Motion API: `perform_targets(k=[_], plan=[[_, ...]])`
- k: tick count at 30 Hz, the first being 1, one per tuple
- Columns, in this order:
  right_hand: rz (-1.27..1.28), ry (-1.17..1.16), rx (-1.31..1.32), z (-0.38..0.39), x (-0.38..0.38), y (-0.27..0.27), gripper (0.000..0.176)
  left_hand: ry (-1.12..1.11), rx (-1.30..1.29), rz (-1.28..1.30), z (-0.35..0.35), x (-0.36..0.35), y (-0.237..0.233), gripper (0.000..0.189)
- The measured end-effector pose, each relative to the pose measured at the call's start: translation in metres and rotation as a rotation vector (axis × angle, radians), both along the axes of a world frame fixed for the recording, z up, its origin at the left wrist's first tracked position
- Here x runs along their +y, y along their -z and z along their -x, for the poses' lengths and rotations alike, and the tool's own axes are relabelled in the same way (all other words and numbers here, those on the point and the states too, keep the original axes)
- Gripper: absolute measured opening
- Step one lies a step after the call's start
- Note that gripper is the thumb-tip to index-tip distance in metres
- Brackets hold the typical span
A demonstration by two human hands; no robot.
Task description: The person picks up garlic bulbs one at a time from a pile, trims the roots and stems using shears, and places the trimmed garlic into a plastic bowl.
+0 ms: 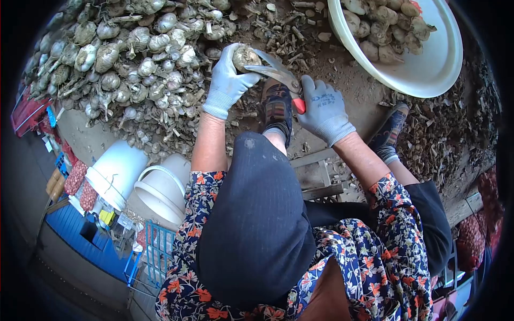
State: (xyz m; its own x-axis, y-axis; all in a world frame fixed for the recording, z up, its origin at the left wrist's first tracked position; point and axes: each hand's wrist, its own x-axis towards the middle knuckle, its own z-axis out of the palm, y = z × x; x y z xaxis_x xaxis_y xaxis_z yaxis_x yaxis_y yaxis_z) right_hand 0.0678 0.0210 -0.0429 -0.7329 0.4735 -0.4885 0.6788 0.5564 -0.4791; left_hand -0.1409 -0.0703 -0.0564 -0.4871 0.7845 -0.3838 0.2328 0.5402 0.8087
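My left hand (229, 80), in a grey glove, holds a garlic bulb (246, 58) with its root side showing. My right hand (324, 111), gloved too, is wrapped round the red handles of the shears (282, 76). The shears' blades are spread apart and point left, their tips at the bulb's right side. A large heap of garlic bulbs (107, 56) with dry stalks lies left of my left hand. At the upper right, a white basin (428, 69) holds several trimmed bulbs (383, 27).
Cut stalks and debris (450, 128) cover the ground. My shoes (277, 109) stand below and between my hands. Two white buckets (115, 171) are at the left, near a blue metal frame (156, 251). Red net sacks (471, 241) stand at the right edge.
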Motion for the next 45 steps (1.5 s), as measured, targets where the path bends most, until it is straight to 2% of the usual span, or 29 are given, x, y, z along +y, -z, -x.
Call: perform_targets(k=[2, 4, 6, 8, 10, 12, 13, 14, 16, 18, 20, 22, 23, 24, 26, 27, 30, 32, 34, 36, 38, 39, 40, 42, 43, 44, 45], plan=[[-0.03, -0.043, -0.034, 0.004, 0.006, -0.003, 0.047, -0.023, -0.069, -0.043, -0.003, 0.001, -0.003, 0.07], [-0.02, -0.045, -0.026, 0.005, 0.012, -0.009, 0.045, 0.165, 0.305, -0.06, 0.001, 0.001, -0.002, 0.069], [-0.006, -0.05, -0.027, 0.0, 0.012, -0.009, 0.044, 0.22, 0.352, -0.075, 0.003, 0.008, -0.017, 0.068], [0.036, -0.103, 0.014, -0.005, 0.013, -0.002, 0.039, 0.291, 0.156, -0.041, 0.005, 0.012, -0.025, 0.068], [0.09, -0.08, 0.026, -0.007, 0.012, 0.006, 0.041, 0.318, 0.139, -0.066, 0.006, 0.014, -0.02, 0.067], [0.139, -0.057, 0.038, -0.005, 0.01, 0.017, 0.043, 0.108, -0.261, 0.023, 0.002, 0.021, -0.023, 0.065], [0.219, 0.047, -0.006, 0.001, 0.006, 0.024, 0.041, 0.04, -0.465, 0.011, -0.007, 0.022, -0.025, 0.064], [0.3, 0.151, -0.048, 0.004, 0.001, 0.029, 0.039, 0.122, -0.439, 0.05, -0.011, 0.027, -0.023, 0.06], [0.307, 0.231, -0.041, -0.003, -0.011, 0.04, 0.037, 0.022, -0.579, -0.072, -0.009, 0.022, -0.009, 0.06], [0.302, 0.296, -0.04, -0.017, -0.011, 0.04, 0.035, -0.17, -0.597, -0.198, -0.003, 0.011, 0.014, 0.062], [0.418, 0.33, -0.049, -0.033, -0.012, 0.027, 0.035, -0.127, -0.688, -0.174, 0.003, 0.007, 0.022, 0.065], [0.448, 0.32, -0.067, -0.034, -0.012, 0.017, 0.037, -0.212, -0.601, -0.164, -0.003, 0.01, 0.017, 0.06], [0.324, 0.294, -0.026, -0.032, -0.013, 0.014, 0.038, -0.185, -0.475, -0.133, -0.01, 0.016, 0.01, 0.059], [0.204, 0.263, 0.011, -0.03, -0.013, 0.011, 0.04, -0.185, -0.477, -0.134, -0.01, 0.017, 0.011, 0.059], [0.205, 0.234, -0.023, -0.021, -0.007, 0.001, 0.042, -0.037, -0.082, -0.023, -0.013, 0.02, 0.011, 0.062], [0.199, 0.2, -0.05, -0.015, -0.003, -0.002, 0.044, -0.032, -0.085, -0.023, -0.015, 0.021, 0.01, 0.062], [0.242, 0.17, -0.043, -0.002, -0.005, 0.002, 0.045, 0.251, 0.678, 0.137, -0.024, 0.024, 0.0, 0.064], [0.289, 0.19, -0.029, 0.007, -0.008, 0.003, 0.046, 0.2, 0.603, 0.134, -0.029, 0.024, -0.002, 0.064], [0.471, 0.282, -0.019, 0.016, -0.01, 0.013, 0.043, 0.213, 0.659, 0.099, -0.03, 0.023, 0.002, 0.066], [0.491, 0.305, -0.016, 0.02, -0.006, 0.018, 0.043, 0.21, 0.684, 0.05, -0.03, 0.024, 0.0, 0.061], [1.0, 0.571, -0.119, 0.011, 0.007, 0.015, 0.049, -0.32, -0.282, -0.208, -0.03, 0.023, 0.003, 0.049], [1.063, 0.563, -0.094, 0.003, 0.009, 0.014, 0.057, -0.339, -0.535, -0.368, -0.026, 0.023, 0.005, 0.037], [1.057, 0.562, -0.09, -0.005, 0.005, 0.013, 0.057, -0.337, -0.534, -0.375, -0.023, 0.022, 0.008, 0.037], [0.783, 0.525, 0.078, -0.014, -0.007, 0.001, 0.061, -0.47, -0.903, -0.467, -0.026, 0.023, -0.001, 0.035], [0.867, 0.467, -0.028, -0.019, -0.001, -0.004, 0.06, -0.477, -0.941, -0.492, -0.026, 0.023, -0.002, 0.035], [0.86, 0.472, -0.025, -0.018, -0.001, -0.004, 0.06, -0.47, -0.945, -0.496, -0.026, 0.023, -0.002, 0.035], [0.965, 0.449, 0.061, -0.018, -0.001, -0.003, 0.059, -0.44, -1.0, -0.486, -0.026, 0.022, -0.001, 0.035]])
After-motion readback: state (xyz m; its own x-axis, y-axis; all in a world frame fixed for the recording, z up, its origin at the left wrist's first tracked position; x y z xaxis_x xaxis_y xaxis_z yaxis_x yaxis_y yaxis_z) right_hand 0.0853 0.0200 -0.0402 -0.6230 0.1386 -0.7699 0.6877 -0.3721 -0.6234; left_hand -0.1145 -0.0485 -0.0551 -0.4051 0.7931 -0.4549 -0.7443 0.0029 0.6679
